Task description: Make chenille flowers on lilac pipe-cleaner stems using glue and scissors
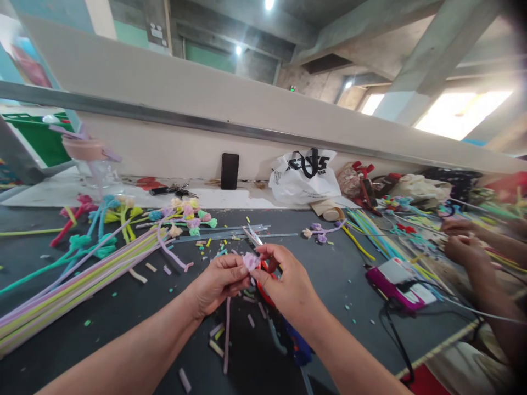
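Observation:
Between my two hands, near the middle of the view, is a small light purple fuzzy flower. My left hand pinches it from the left, and a purple stem hangs below that hand. From the right, the fingertips of my right hand are closed at the flower's edge. Red-handled scissors lie partly hidden behind my right hand, their blades pointing away from me. Cut bits of fuzzy stem are scattered around and below my hands on the dark table.
Long fuzzy stems and finished flowers lie at the left. A black phone and a white bag stand at the back. At the right are a purple box, cables and another person's hands.

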Demonstrator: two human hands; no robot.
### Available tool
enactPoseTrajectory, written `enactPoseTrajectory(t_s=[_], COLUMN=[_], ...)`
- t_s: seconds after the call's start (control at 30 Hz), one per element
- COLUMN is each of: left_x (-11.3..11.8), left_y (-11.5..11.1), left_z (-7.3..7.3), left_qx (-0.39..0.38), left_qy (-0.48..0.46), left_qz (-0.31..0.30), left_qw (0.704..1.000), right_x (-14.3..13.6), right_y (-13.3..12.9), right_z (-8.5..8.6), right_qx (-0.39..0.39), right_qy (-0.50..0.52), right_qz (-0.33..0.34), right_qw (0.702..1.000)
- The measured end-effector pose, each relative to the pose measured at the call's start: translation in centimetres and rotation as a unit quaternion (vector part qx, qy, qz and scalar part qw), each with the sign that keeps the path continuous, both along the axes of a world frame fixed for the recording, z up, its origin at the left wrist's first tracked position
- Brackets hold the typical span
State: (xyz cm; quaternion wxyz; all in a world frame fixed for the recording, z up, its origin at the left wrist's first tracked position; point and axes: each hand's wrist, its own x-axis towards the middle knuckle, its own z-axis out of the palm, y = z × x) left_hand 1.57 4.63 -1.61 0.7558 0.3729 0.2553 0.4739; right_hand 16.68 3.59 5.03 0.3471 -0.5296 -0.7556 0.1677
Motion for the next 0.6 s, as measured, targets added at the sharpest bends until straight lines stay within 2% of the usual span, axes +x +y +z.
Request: enactPoseTrajectory(t_s=[0.4,0.6], left_x=[0.04,-0.15], left_y=[-0.07,0.01], left_z=[0.07,-0.31], left_qx=[0.006,0.017], left_qy=[0.005,0.009], left_qz=[-0.002,-0.009], left_qw=[1.000,1.000], right_x=[0.17,0.17], right_y=[0.22,0.13], right_z=[-0.41,-0.60], right_qx=[0.026,0.046], right_qy=[-0.043,-0.071], right_qz=[0.015,-0.003], right_qw=[0.999,0.996])
